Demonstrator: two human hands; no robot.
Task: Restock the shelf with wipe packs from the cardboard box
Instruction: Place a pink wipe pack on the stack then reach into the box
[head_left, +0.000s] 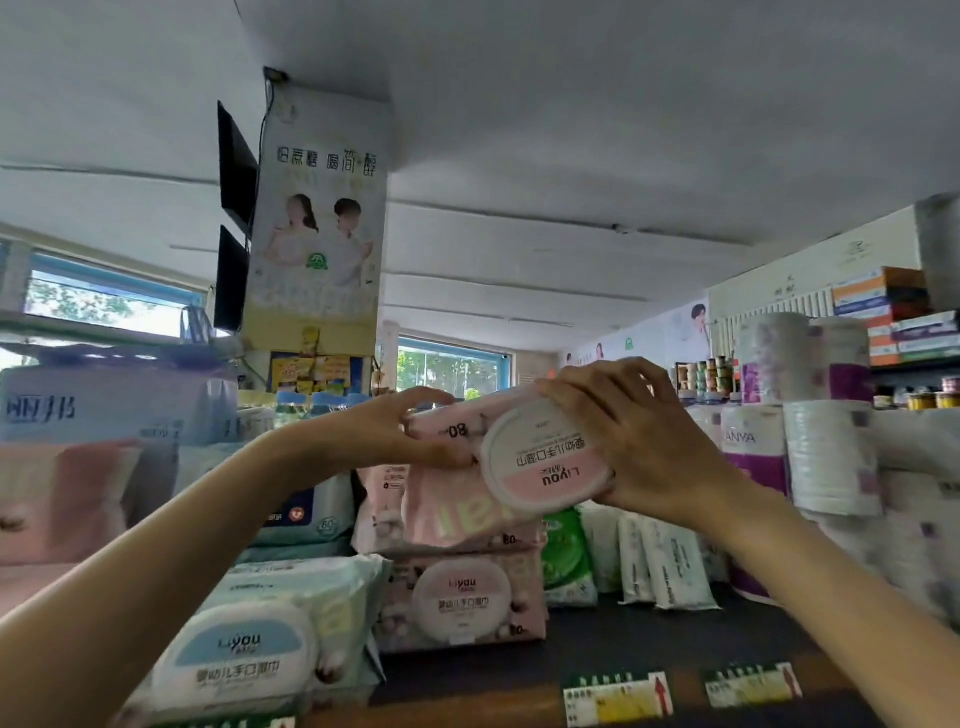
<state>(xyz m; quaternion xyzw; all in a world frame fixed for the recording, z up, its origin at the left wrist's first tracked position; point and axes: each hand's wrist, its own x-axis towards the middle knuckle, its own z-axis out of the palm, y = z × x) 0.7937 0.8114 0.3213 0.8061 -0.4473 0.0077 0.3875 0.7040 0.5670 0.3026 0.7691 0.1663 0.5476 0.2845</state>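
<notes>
both grips pinch one pink wipe pack (509, 457): left hand (400, 431) at its left end, right hand (644, 441) curled over its round lid. it is held upside down above pink packs (462, 597) stacked on the shelf (649, 639).

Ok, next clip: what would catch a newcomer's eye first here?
Both hands, left hand and right hand, hold a pink pack upside down at centre, above a stack of pink packs on the shelf. A blue-lidded pack sits lower left, paper rolls on the right, and a poster hangs above.
</notes>
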